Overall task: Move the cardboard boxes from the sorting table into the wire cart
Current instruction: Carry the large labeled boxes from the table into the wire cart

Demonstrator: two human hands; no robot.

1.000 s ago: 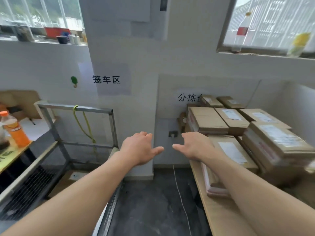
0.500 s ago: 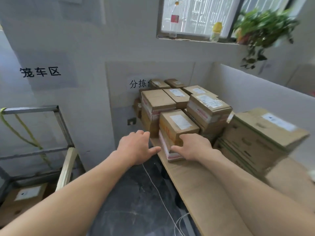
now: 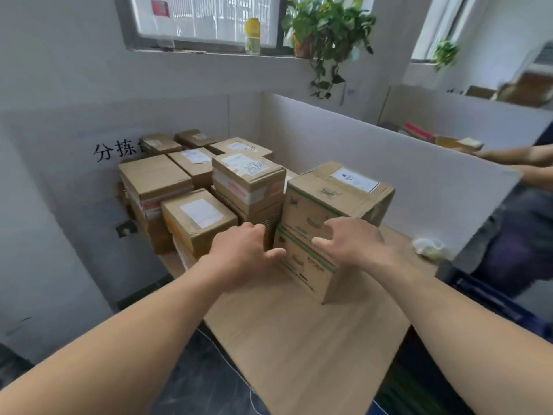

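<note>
**Swung right off the cart: both grips now at the green-print stack**

Half a second ago both grips hung by the white-label box (image 3: pixel 199 220). Now the left grip (image 3: pixel 242 253) and right grip (image 3: pixel 353 244) sit in front of the two stacked boxes at the near right of the pile on the bench (image 3: pixel 299 339). Both are wide, fingers spread and slightly bent, holding nothing. Can't tell if the right fingertips already touch cardboard.

Risks:
- The top green-print box (image 3: pixel 335 196) looks offset on the bottom green-print box (image 3: pixel 305 271). If I take only the lower one, the top likely slides off. Taking both makes a tall load of unknown weight.
- The left grip is just beside the white-label box. Pulling the stack leftward could snag it or drag it off the bench edge.
- The carry needs a blind turn to my left, and a thin cable (image 3: pixel 236 372) runs on the floor by the bench, so trip risk.
- Another person's arm (image 3: pixel 514 155) is reaching in over the partition (image 3: pixel 389 163). A wide swing on the lift could clip the partition.

Can't see:
- The wire cart is out of frame.
- Far faces and bottom seams of both green-print boxes are hidden.
- How many layers deep the pile goes.
- The wall sign (image 3: pixel 119 149) is cut off by boxes.
- The right edge is motion-blurred.
- A pale crumpled thing (image 3: pixel 428 245) by the partition is unidentifiable.
</note>
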